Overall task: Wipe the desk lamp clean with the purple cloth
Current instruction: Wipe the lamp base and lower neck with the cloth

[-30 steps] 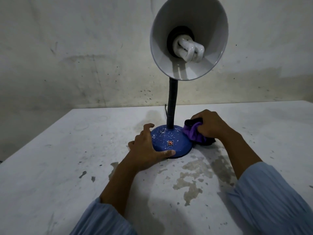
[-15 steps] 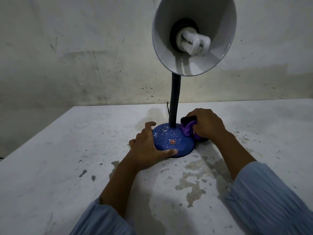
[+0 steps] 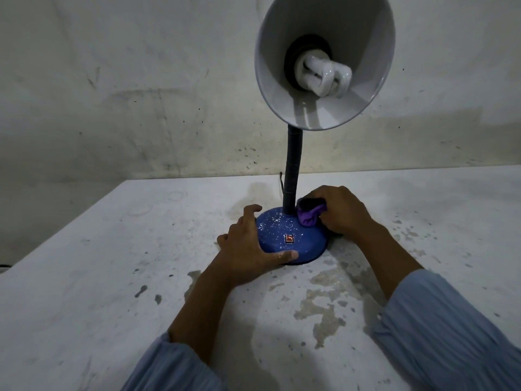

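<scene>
The desk lamp stands mid-table: a round blue base (image 3: 284, 235) speckled with white spots, a black flexible neck (image 3: 293, 170) and a white-lined shade (image 3: 324, 60) with a spiral bulb, tilted toward me. My left hand (image 3: 248, 244) grips the base's left and front rim, thumb along the front edge. My right hand (image 3: 341, 210) is closed on the bunched purple cloth (image 3: 308, 217), which presses on the base's top right, just beside the neck. Most of the cloth is hidden under my fingers.
The white table (image 3: 112, 277) has worn, flaking patches in front of the lamp. A stained wall (image 3: 141, 94) runs right behind the table's back edge. The lamp's cord (image 3: 281, 182) shows behind the neck. The table's left edge drops off at far left.
My right hand has slid the cloth from the base's right rim up onto its top, close to the neck. My left hand keeps its hold. The view has drawn nearer.
</scene>
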`<state>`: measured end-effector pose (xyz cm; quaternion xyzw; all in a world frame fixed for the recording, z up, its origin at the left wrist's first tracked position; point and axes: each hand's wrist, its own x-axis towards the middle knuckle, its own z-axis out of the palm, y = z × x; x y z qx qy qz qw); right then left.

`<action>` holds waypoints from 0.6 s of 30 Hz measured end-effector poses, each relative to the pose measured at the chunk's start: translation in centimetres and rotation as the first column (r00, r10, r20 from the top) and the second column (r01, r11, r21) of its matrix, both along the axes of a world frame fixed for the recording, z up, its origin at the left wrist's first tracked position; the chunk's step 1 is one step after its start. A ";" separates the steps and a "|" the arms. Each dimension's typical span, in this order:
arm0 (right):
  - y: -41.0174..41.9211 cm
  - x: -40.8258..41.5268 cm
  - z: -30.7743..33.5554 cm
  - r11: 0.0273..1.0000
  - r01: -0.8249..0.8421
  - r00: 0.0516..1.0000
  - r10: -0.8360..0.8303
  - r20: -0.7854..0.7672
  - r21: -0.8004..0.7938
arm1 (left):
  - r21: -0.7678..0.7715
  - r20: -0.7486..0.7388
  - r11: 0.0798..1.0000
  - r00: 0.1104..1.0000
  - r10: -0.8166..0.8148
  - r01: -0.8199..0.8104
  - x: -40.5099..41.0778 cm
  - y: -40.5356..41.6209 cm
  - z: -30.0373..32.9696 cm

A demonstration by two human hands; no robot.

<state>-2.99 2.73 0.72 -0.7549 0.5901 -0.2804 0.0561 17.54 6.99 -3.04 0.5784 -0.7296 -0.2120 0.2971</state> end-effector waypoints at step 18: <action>2.4 -0.1 1.0 0.970 0.227 0.945 -0.242 -0.221 -0.090 | -0.012 0.003 1.000 1.000 0.006 -0.006 0.0 -0.3 -0.4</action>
